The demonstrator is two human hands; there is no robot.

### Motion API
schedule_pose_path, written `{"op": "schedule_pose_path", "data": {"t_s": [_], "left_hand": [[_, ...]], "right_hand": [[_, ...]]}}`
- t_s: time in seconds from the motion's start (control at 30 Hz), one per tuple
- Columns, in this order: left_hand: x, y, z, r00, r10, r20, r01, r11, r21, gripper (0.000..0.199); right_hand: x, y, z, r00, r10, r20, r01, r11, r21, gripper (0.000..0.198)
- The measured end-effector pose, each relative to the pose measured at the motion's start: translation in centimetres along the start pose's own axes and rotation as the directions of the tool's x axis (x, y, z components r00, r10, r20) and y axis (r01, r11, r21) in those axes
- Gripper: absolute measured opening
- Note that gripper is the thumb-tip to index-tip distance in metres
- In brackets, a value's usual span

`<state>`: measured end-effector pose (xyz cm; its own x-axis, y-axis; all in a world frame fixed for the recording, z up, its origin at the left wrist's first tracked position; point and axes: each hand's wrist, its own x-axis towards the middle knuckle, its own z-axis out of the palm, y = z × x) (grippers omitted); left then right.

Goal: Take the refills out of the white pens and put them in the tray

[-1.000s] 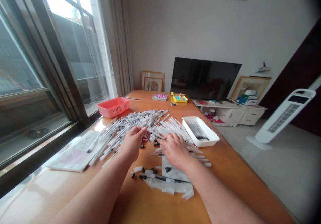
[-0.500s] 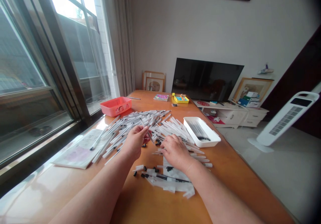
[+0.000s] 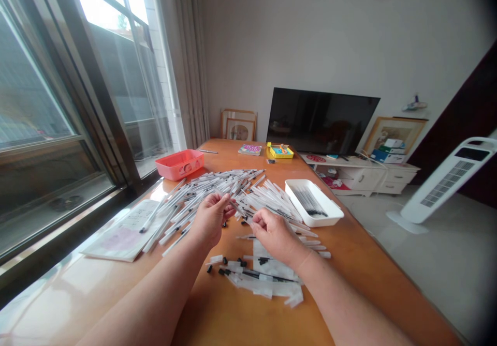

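Note:
A thin pen (image 3: 239, 211) slants between my two hands. My left hand (image 3: 213, 215) is closed on its upper end. The fingers of my right hand (image 3: 271, 228) are pinched together at its lower end, where a pale, clear bit shows; its exact shape is too small to tell. Behind and around the hands spreads a heap of clear pens with black tips (image 3: 217, 184). Loose black caps (image 3: 242, 263) and clear plastic sleeves (image 3: 267, 288) lie near my right wrist. A white tray (image 3: 334, 219) holding several dark slim refills stands to the right.
A red plastic basket (image 3: 165, 169) sits at the table's left edge, with a paper booklet (image 3: 112, 237) nearer me. Farther back on the table (image 3: 225, 152) are a colourful booklet (image 3: 249, 150) and a yellow box (image 3: 282, 152). A tower fan (image 3: 446, 185) stands on the floor.
My right hand has drawn its fingers together into a pinch at the pen's lower end. The pen in my left hand has tilted toward the right hand.

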<state>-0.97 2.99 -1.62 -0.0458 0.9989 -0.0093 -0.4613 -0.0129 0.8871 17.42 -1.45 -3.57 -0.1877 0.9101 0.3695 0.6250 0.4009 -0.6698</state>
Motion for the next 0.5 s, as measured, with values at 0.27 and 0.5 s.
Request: {"op": "schedule_pose_path", "data": {"t_s": [0.27,0.5], "left_hand": [[-0.7,-0.6,0.6,0.999,-0.026,0.044,0.024,0.999,0.041,0.038],[-1.1,-0.5,0.9,0.997,-0.044,0.069,0.042,0.999,0.034,0.037]], "right_hand": [[0.2,-0.3,-0.1,0.999,0.032,-0.019,-0.031,0.996,0.079,0.007],[0.2,0.0,-0.1,0.996,0.087,-0.021,-0.082,0.978,0.193,0.015]]}}
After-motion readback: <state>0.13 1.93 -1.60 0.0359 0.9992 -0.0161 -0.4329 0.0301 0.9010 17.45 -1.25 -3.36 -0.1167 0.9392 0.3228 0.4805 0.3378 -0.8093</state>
